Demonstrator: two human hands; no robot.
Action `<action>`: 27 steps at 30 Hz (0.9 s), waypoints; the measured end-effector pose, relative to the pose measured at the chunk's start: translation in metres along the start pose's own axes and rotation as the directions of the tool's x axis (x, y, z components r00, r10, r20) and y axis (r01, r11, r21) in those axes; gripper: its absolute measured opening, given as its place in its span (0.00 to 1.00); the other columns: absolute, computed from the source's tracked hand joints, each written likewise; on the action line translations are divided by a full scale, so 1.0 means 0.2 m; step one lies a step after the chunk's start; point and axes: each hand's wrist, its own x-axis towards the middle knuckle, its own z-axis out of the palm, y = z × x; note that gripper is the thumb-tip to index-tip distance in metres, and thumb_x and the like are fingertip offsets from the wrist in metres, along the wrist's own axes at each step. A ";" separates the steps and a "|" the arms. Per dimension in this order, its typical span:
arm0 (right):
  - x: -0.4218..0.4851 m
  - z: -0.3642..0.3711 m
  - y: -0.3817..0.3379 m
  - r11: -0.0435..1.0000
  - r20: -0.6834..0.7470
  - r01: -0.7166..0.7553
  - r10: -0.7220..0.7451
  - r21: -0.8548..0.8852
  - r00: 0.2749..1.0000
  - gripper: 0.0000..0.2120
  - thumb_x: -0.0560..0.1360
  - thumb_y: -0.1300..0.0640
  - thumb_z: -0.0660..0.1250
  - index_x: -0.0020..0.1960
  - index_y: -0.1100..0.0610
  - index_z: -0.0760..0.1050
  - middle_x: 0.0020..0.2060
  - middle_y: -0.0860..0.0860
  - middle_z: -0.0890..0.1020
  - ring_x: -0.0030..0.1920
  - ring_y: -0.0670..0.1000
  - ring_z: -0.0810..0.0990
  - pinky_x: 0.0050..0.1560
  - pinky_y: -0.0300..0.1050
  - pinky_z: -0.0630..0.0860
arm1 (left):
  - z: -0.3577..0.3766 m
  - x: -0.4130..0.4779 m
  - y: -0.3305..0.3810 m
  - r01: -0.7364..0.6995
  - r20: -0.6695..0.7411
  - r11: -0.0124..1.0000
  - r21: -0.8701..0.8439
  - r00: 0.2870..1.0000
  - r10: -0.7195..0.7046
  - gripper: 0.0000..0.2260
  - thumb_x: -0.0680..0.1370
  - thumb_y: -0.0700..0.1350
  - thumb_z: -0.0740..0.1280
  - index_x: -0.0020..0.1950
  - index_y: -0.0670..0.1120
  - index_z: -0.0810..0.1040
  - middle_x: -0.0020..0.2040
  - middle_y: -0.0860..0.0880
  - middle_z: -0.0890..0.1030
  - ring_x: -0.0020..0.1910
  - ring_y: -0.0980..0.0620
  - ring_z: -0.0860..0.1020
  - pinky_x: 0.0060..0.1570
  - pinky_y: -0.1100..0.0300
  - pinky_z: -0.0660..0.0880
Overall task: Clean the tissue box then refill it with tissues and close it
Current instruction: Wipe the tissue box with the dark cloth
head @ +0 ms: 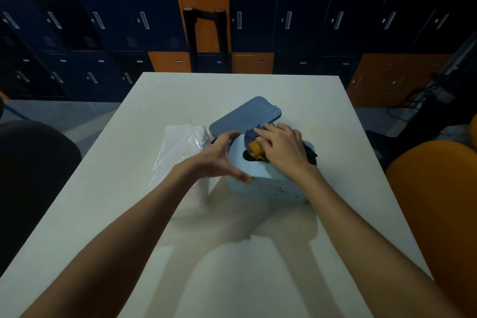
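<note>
On the white table (232, 266) the light-blue tissue box (265, 186) stood mid-table. The left hand (219, 160) was released, its fingers spread along the box's left side, though contact could not be told. The right hand (284, 150), fingers straight, pressed a dark-blue and yellow cloth (255, 152) onto the box's top. Just left lay a plastic-wrapped tissue pack (180, 147). The darker blue lid (245, 116) sat tilted at the box's far edge
</note>
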 end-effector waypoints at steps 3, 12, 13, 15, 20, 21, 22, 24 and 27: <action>0.04 0.06 -0.13 0.997 0.018 0.041 -0.040 -0.059 0.999 0.20 0.82 0.48 0.53 0.72 0.47 0.68 0.72 0.48 0.69 0.72 0.54 0.61 0.68 0.53 0.57 | 0.00 0.00 0.00 -0.007 -0.009 1.000 0.008 1.000 0.007 0.61 0.49 0.61 0.83 0.75 0.52 0.55 0.68 0.56 0.66 0.69 0.54 0.67 0.71 0.53 0.66; -0.07 -0.02 0.04 0.991 -0.040 0.126 -0.124 0.041 0.991 0.17 0.81 0.54 0.58 0.69 0.50 0.71 0.71 0.50 0.70 0.72 0.55 0.63 0.69 0.53 0.60 | 0.00 0.01 -0.02 -0.022 0.000 1.000 -0.005 1.000 0.022 0.56 0.49 0.61 0.82 0.71 0.56 0.57 0.67 0.54 0.67 0.67 0.52 0.68 0.69 0.51 0.69; -0.05 -0.02 0.06 0.996 -0.074 0.054 -0.049 0.067 0.996 0.16 0.82 0.55 0.57 0.68 0.51 0.72 0.69 0.51 0.73 0.70 0.56 0.66 0.67 0.52 0.61 | 0.00 0.01 -0.02 -0.028 0.004 1.000 -0.013 1.000 0.028 0.56 0.49 0.61 0.82 0.71 0.56 0.57 0.66 0.54 0.67 0.67 0.51 0.69 0.68 0.50 0.70; 0.01 -0.02 0.04 0.997 -0.086 -0.032 0.037 0.068 0.996 0.16 0.81 0.54 0.56 0.66 0.52 0.75 0.64 0.52 0.76 0.66 0.57 0.70 0.64 0.51 0.62 | 0.01 0.01 -0.02 -0.029 -0.004 0.999 -0.015 1.000 0.029 0.56 0.50 0.61 0.82 0.71 0.56 0.57 0.66 0.53 0.67 0.66 0.51 0.69 0.67 0.50 0.71; 0.00 0.09 -0.18 0.994 0.004 0.081 -0.081 -0.077 0.997 0.23 0.81 0.47 0.53 0.75 0.52 0.62 0.74 0.55 0.64 0.72 0.56 0.60 0.71 0.54 0.54 | 0.02 0.01 -0.03 -0.037 -0.022 0.999 0.005 0.999 0.037 0.60 0.49 0.63 0.82 0.75 0.55 0.55 0.69 0.54 0.67 0.69 0.52 0.67 0.70 0.51 0.68; -0.02 0.10 -0.21 0.990 0.000 0.110 -0.111 -0.086 0.994 0.24 0.81 0.48 0.53 0.76 0.52 0.59 0.75 0.55 0.62 0.74 0.56 0.58 0.72 0.53 0.53 | 0.02 0.01 -0.03 -0.039 -0.025 0.999 0.002 0.999 0.039 0.60 0.49 0.62 0.82 0.74 0.55 0.55 0.68 0.54 0.67 0.68 0.52 0.68 0.69 0.52 0.68; -0.04 0.10 -0.21 0.988 -0.001 0.134 -0.134 -0.079 0.991 0.24 0.82 0.49 0.54 0.76 0.53 0.58 0.75 0.54 0.62 0.74 0.55 0.56 0.72 0.52 0.52 | 0.03 0.01 -0.03 -0.040 -0.027 0.999 -0.007 0.999 0.040 0.58 0.49 0.61 0.82 0.74 0.54 0.56 0.66 0.54 0.68 0.67 0.52 0.68 0.68 0.53 0.69; -0.08 0.08 -0.21 0.981 0.003 0.187 -0.187 -0.041 0.982 0.22 0.82 0.53 0.55 0.76 0.53 0.60 0.75 0.52 0.63 0.75 0.53 0.56 0.73 0.49 0.52 | 0.03 0.02 -0.04 -0.050 -0.028 0.998 -0.039 0.998 0.049 0.56 0.50 0.59 0.83 0.72 0.52 0.58 0.65 0.53 0.70 0.66 0.52 0.70 0.66 0.53 0.72; -0.10 0.06 -0.17 0.970 0.044 0.242 -0.243 0.013 0.969 0.21 0.82 0.53 0.55 0.74 0.50 0.64 0.75 0.50 0.63 0.74 0.52 0.57 0.72 0.49 0.55 | 0.03 0.02 -0.05 -0.057 -0.019 0.997 -0.059 0.998 0.056 0.58 0.50 0.59 0.83 0.73 0.54 0.56 0.66 0.53 0.69 0.67 0.52 0.69 0.66 0.54 0.72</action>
